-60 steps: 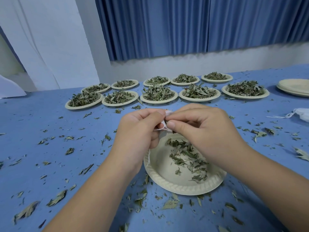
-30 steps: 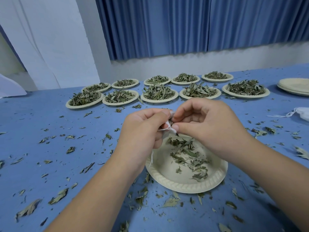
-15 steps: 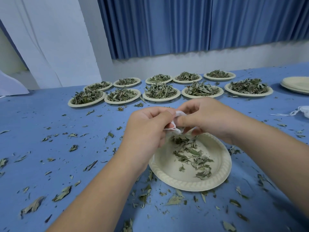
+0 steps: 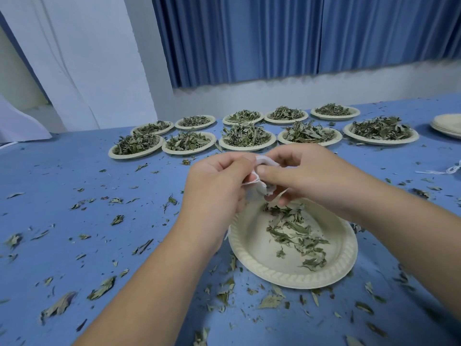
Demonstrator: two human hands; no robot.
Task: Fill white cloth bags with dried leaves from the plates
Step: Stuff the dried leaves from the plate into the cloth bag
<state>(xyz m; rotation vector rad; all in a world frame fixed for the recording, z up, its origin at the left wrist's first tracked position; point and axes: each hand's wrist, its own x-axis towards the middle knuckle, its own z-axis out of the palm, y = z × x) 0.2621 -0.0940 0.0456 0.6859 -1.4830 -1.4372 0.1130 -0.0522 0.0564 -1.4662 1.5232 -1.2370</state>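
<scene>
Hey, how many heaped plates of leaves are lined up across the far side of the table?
10 plates: five in the back row, five in the front row; none looks hidden.

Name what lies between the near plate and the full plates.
Head view: left hand and right hand holding the white cloth bag, above leaf-strewn blue table.

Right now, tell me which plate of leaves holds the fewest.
The plate nearest you: only a thin scatter of leaves, its bottom mostly bare. The plates in the two far rows are all heaped.

More cloth bag (image 4: 260,190) now shows between the hands (image 4: 214,186) (image 4: 309,176).
</scene>
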